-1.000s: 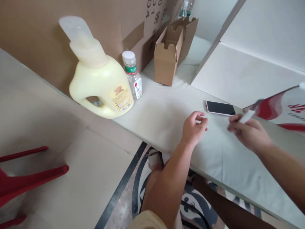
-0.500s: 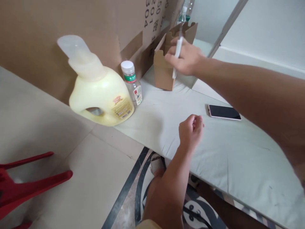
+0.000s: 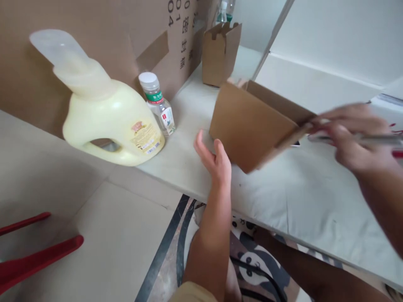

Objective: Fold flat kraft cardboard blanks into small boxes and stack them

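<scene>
A brown open-topped cardboard box (image 3: pixel 252 126) is tilted above the pale sheet in front of me. My right hand (image 3: pixel 355 134) is closed on its right edge and also holds a long, thin, whitish-grey tool (image 3: pixel 371 139). Motion blurs that hand, and the tool's kind is not clear. By the box's lower left side is my left hand (image 3: pixel 214 159), open, thumb and fingers apart, with nothing in it. Whether it touches the cardboard I cannot tell. A second, similar box (image 3: pixel 218 56) stands upright farther back. The phone is almost wholly hidden behind the near box.
At left stands a pale yellow detergent jug (image 3: pixel 110 121), beside a clear white-capped bottle (image 3: pixel 159 107). A large printed carton (image 3: pixel 100 37) walls the back left. Red stool legs (image 3: pixel 40 260) are on the floor at lower left; another bottle (image 3: pixel 223 14) is behind the far box.
My right hand has moved from the back boxes towards me and right, bringing one box with it. My left hand has opened and shifted left. The view has turned slightly right.
</scene>
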Tool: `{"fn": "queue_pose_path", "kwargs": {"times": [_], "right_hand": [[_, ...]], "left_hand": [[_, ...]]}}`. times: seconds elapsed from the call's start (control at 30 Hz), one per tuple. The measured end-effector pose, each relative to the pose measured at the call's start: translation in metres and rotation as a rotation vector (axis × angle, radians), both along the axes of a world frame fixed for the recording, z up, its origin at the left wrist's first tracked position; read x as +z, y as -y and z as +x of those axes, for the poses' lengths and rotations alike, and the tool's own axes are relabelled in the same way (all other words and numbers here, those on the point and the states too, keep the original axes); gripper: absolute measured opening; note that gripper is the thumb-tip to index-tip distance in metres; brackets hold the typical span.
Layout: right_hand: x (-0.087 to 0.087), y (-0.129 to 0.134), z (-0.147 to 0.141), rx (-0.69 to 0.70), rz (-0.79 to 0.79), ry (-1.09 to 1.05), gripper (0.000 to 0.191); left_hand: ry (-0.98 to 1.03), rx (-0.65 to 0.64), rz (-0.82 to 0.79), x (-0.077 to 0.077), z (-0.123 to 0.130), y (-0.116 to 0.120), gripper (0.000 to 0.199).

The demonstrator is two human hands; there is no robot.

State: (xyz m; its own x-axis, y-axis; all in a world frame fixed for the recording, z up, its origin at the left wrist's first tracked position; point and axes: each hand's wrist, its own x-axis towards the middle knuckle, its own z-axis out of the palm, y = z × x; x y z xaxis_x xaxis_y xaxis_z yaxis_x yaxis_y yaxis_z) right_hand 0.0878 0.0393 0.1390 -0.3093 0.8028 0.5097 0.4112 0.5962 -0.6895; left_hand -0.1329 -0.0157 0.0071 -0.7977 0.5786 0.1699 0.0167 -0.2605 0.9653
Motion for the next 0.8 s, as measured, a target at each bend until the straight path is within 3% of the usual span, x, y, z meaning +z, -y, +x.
{"fn": "queue_pose_path", "kwargs": {"times": [0.03, 0.07, 0.17, 0.27, 0.33, 0.43, 0.6, 0.63, 0.73, 0.8], "right_hand": [[-0.008, 0.023, 0.026, -0.1, 0.168, 0.132, 0.028], [-0.017, 0.044, 0.05, -0.195, 0.189, 0.226, 0.025], [-0.052, 0.092, 0.104, -0.367, 0.065, 0.214, 0.026], [-0.086, 0.112, 0.135, -0.486, 0.012, 0.024, 0.026], [-0.104, 0.114, 0.145, -0.585, -0.027, -0.178, 0.022], [-0.121, 0.11, 0.149, -0.67, -0.153, -0.411, 0.026], [-0.127, 0.106, 0.145, -0.591, -0.059, -0.616, 0.06], [-0.127, 0.106, 0.148, -0.574, -0.054, -0.6, 0.056], [-0.131, 0.114, 0.165, -0.511, -0.036, -0.46, 0.018], [-0.135, 0.125, 0.18, -0.485, -0.022, -0.36, 0.019]], "left_hand": [[0.005, -0.12, 0.043, 0.003, 0.003, 0.001, 0.047], [-0.008, -0.276, 0.085, 0.007, 0.008, 0.003, 0.049], [-0.127, -0.763, 0.189, 0.021, 0.033, 0.01, 0.053], [-0.232, -1.011, 0.228, 0.03, 0.064, 0.011, 0.054], [-0.295, -1.056, 0.191, 0.033, 0.083, 0.01, 0.054], [-0.346, -1.022, 0.102, 0.033, 0.105, 0.007, 0.051], [-0.26, -0.912, 0.092, 0.023, 0.123, -0.003, 0.038], [-0.249, -0.884, 0.105, 0.02, 0.124, -0.006, 0.042], [-0.288, -0.841, 0.148, 0.012, 0.126, -0.014, 0.052], [-0.364, -0.861, 0.151, 0.01, 0.128, -0.016, 0.04]]}}
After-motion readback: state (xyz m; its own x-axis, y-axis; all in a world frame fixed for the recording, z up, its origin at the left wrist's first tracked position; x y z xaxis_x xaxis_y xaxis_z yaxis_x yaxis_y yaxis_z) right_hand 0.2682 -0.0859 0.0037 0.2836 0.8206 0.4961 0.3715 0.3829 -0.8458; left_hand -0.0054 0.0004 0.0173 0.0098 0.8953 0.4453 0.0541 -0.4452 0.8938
